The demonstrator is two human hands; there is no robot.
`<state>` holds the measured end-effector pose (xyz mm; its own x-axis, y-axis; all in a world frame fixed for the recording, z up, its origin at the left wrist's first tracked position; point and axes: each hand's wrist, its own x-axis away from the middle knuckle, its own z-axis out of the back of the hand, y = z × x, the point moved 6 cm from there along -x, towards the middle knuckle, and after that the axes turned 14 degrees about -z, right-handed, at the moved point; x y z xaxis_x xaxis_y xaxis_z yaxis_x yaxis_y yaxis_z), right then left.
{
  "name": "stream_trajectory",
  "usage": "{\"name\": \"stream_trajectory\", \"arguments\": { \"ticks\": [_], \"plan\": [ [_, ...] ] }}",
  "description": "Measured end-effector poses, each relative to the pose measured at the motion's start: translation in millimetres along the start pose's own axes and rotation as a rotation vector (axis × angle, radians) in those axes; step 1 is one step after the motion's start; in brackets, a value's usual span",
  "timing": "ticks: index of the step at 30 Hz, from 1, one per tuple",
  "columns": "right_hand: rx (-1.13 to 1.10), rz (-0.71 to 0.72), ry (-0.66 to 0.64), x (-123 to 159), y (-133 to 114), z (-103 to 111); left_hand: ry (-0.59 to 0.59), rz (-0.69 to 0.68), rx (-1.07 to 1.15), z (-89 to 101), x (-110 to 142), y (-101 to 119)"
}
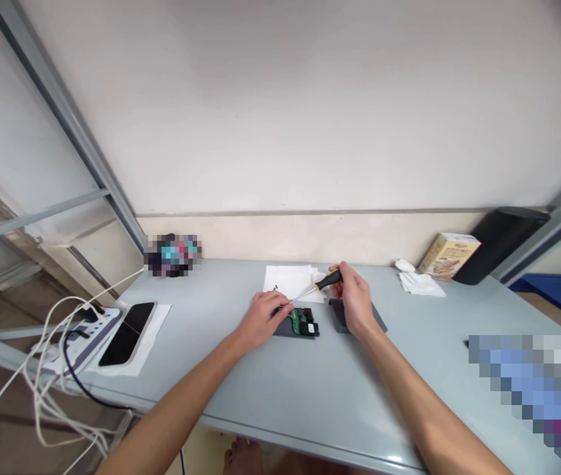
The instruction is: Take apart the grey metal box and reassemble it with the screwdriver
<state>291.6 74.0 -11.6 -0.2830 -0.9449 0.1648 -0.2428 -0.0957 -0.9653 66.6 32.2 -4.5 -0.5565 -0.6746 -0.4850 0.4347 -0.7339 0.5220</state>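
Reference: I read the clock from the green circuit board [302,315], with 12 toward the wall [310,119].
Circuit board: on the counter [260,402] at centre, lying on a dark base [286,328]; flat and low, it presents its parts upward, probably for access from above.
Right hand [354,297]: clamped on the black-and-yellow handle of a screwdriver [328,280], at about 2 o'clock; the grip sits at the handle, likely for turning control.
Screwdriver: tilted, its shaft running down toward 10 o'clock and meeting the left fingers; the slant probably lets those fingers guide the tip. I cannot see the tip.
Left hand [263,316]: at 9 o'clock, fingers close together over the board's near-left end, apparently steadying it. I cannot tell whether they pinch anything.
Dark cover [378,315]: at 3 o'clock, partly hidden under the right hand; set aside, I judge, to leave the board uncovered.
White paper [290,274]: at 12 o'clock, just beyond the board, bearing small dark pieces [275,287]; the pale ground presumably keeps them easy to spot.
Phone [128,335]: at 9 o'clock, well apart, flat on another sheet.
Power strip [87,346]: also at 9 o'clock, farther out, cables attached.
Yellow box [448,256]: at 2 o'clock, well apart, beside a black cylinder [500,244].
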Motion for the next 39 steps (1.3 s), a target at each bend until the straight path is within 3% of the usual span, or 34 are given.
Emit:
{"name": "stream_trajectory", "arguments": {
  "ticks": [11,25,33,39],
  "plan": [
    [0.182,0.136,0.085,11,-15,-1,-0.063,-0.117,-0.137,3.9,1,4],
    [0.241,0.289,0.025,40,-39,-17,-0.168,-0.058,-0.144,1.7,4,-2],
    [0.29,0.268,0.044,38,-35,-15,-0.016,0.03,-0.134,17.0,2,-7],
    [0.336,0.265,-0.005,37,-27,-19,-0.042,0.058,-0.192,16.9,3,-14]
  ]
}}
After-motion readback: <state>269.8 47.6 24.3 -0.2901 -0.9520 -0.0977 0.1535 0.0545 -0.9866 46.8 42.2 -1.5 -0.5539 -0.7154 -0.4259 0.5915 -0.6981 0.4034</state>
